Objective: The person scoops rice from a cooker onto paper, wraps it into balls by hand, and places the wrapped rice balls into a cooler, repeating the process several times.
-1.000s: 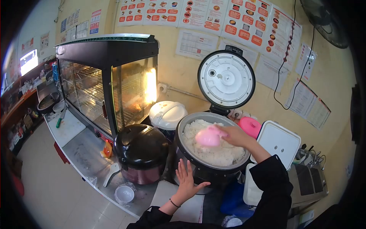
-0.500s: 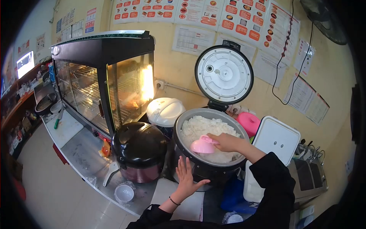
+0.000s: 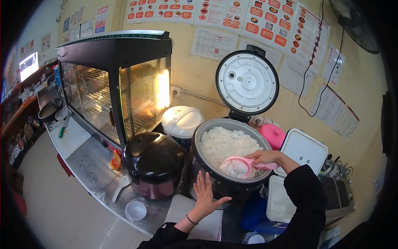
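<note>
My right hand (image 3: pixel 265 158) grips the handle of a pink scoop (image 3: pixel 248 165) over the front right of a large rice cooker (image 3: pixel 198 145). White rice (image 3: pixel 234 167) fills the scoop's bowl, which faces up. More cooked rice (image 3: pixel 226 143) lies heaped in the cooker's pot, and the round lid (image 3: pixel 257 95) stands raised behind it. My left hand (image 3: pixel 206 194) is open, its fingers spread in front of the cooker's outer wall and holding nothing.
Left of the cooker stand a closed black rice cooker (image 3: pixel 153 162), a white-lidded one (image 3: pixel 182 120) and a lit glass warming cabinet (image 3: pixel 114 91). A white paddle (image 3: pixel 121 187) and a wrapped bowl (image 3: pixel 136 210) lie near the counter edge. On the right is an open cool box (image 3: pixel 278 203).
My right hand has moved right and slightly down. The scoop, upside down before, now faces up with rice in it. My left hand stays spread in nearly the same place.
</note>
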Demonstrator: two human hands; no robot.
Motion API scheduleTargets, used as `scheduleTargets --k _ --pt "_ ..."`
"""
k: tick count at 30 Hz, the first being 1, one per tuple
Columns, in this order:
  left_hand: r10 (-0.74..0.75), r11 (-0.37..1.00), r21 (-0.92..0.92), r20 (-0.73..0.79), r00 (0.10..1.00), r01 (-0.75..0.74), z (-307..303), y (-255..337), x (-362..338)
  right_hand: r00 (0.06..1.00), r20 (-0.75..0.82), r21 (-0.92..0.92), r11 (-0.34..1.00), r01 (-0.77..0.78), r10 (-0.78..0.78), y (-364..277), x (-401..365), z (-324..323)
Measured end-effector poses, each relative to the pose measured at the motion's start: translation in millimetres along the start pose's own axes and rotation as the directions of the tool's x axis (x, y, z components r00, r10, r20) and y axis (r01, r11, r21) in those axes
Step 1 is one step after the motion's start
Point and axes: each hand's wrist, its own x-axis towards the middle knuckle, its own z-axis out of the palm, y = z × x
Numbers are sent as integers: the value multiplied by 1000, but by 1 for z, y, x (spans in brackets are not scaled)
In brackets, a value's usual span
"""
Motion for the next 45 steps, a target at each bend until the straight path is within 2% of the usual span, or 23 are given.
scheduleTargets --k 3,5,8,9,10,11,13,15,17,19,21,23,25,27,28,29,30,33,34,37,38,41,45 --pt "-7 1000 7 -3 1000 7 0 2 1 995 35 186 977 -101 96 10 8 -16" --pt "-15 1000 18 -2 1000 15 -3 4 -1 999 -24 252 967 -26 33 14 1 -17" --pt "78 995 68 -70 995 -73 -12 4 -8 989 -125 335 934 121 -83 23 -15 -15" --pt "121 993 15 -117 986 -120 -17 0 -13 979 -164 363 915 174 -121 27 -22 -11" --pt "156 986 -38 -158 975 -164 -24 -9 -23 975 -214 425 892 152 -64 23 -36 1" --pt "183 975 -90 -196 963 -204 -32 -20 -36 971 -215 480 854 200 -107 26 -49 11" --pt "142 987 -56 -169 975 -153 -44 -55 -68 960 -215 592 758 275 -180 39 -66 34" --pt "84 989 118 4 996 -84 -56 -94 -100 953 -226 688 659 304 -204 53 -84 68" --pt "-87 958 285 347 934 -16 -71 -119 -131 953 -222 761 575 301 -205 60 -96 116" --pt "-191 932 362 505 842 -5 -79 -124 -156 969 -243 827 532 183 44 76 -95 165" --pt "-240 904 425 587 773 -42 -80 -132 -171 976 -196 852 510 120 99 83 -78 210" --pt "-237 874 472 621 747 -115 -74 -143 -179 996 -36 901 434 -4 83 114 -40 243" --pt "-207 870 469 629 749 -154 -74 -149 -185 995 -45 893 450 3 84 149 12 270" --pt "-195 865 470 636 747 -175 -73 -153 -188 979 -201 742 657 131 32 189 67 285" --pt "-188 866 466 637 747 -180 -74 -153 -188 913 -407 420 883 210 -24 196 82 288" --pt "-183 868 462 638 748 -182 -74 -153 -189 815 -560 30 979 201 -150 197 95 292" --pt "-177 869 460 637 750 -185 -75 -153 -189 700 -635 -358 928 107 -326 194 104 297" --pt "-167 862 467 632 756 -200 -74 -154 -190 706 -599 -518 855 18 -378 165 102 319" --pt "-163 861 466 631 758 -203 -75 -154 -191 670 -598 -564 825 39 -441 173 110 329" --pt "-147 866 457 621 770 -203 -74 -155 -191 789 -544 -476 879 -9 -287 174 122 346" --pt "-144 870 452 618 773 -199 -74 -154 -191 792 -541 -512 858 -44 -282 172 124 350" --pt "-138 870 453 606 783 -197 -76 -153 -190 756 -643 -490 825 -281 -124 165 134 362" --pt "-114 879 438 577 809 -189 -76 -151 -192 692 -717 -470 789 -396 -80 160 143 376"
